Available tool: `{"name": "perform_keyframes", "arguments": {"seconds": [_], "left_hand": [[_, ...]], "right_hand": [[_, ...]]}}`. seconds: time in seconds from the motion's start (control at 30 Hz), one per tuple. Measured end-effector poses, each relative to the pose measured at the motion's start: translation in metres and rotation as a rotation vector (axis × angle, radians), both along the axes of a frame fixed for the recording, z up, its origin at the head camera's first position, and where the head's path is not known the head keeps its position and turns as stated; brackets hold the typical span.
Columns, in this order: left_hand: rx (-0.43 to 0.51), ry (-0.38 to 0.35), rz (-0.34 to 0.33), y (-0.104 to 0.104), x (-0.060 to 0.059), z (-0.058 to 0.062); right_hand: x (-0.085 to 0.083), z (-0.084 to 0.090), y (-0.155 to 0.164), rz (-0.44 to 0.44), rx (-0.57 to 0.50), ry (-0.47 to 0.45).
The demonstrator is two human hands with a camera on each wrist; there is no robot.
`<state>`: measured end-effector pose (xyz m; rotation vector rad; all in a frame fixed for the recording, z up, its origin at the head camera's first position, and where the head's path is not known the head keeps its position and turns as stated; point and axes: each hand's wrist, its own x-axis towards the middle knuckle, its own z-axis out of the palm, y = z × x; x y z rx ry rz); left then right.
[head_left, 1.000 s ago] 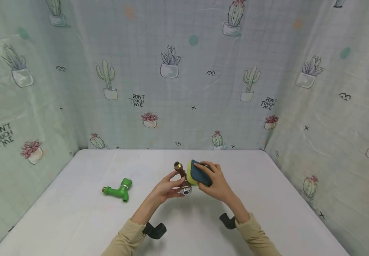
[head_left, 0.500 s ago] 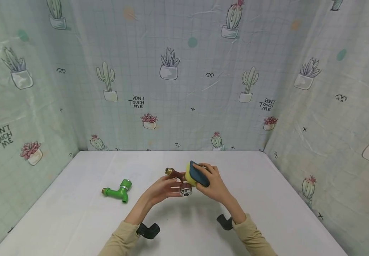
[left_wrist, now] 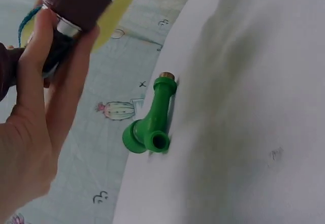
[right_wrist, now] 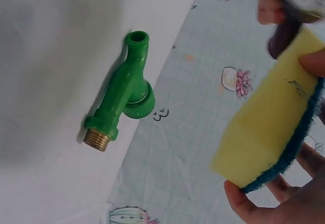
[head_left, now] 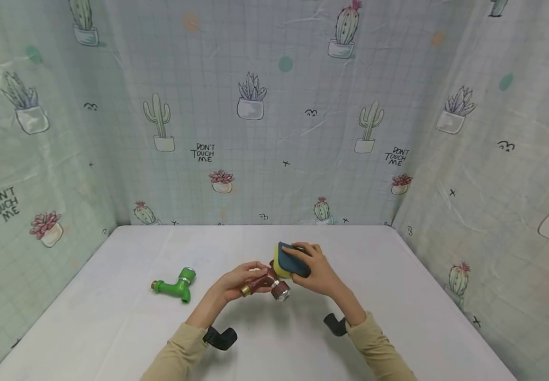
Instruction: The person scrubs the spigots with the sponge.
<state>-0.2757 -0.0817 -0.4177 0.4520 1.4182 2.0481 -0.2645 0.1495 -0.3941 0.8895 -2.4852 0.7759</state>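
My left hand [head_left: 236,280] grips a brown tap [head_left: 261,281] above the middle of the table. Its brass threaded end points down to the left, and the ridged knob with a silver cap faces the lower right. In my right hand [head_left: 321,275] is a yellow sponge [head_left: 293,261] with a dark blue-green scouring side, held between thumb and fingers. The sponge's yellow face lies against the brown tap in the head view. From the left wrist view, the thumb and fingers [left_wrist: 33,61] wrap the tap near its silver collar. Part of the tap is hidden behind the sponge.
A green tap [head_left: 175,287] with a brass threaded end lies on the white table [head_left: 126,328] left of the hands. Fabric walls [head_left: 274,132] printed with cacti stand at the back and both sides. A black device is strapped to each wrist.
The left hand has turned the brown tap, so its brass end has swung from pointing up and away to pointing down-left. Throughout, the right hand keeps the sponge near the tap.
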Motion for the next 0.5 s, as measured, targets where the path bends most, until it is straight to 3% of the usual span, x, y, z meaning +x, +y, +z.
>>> {"name": "perform_keyframes", "arguments": {"seconds": [0.17,0.5], "left_hand": [[-0.157,-0.056,0.194,0.009,0.002,-0.007],[-0.18,-0.032,0.456,0.022,0.013,-0.001]], "right_hand": [[0.0,-0.003,-0.001,0.011,0.047,0.0],[0.002,-0.006,-0.002,-0.083,0.076,0.008]]}}
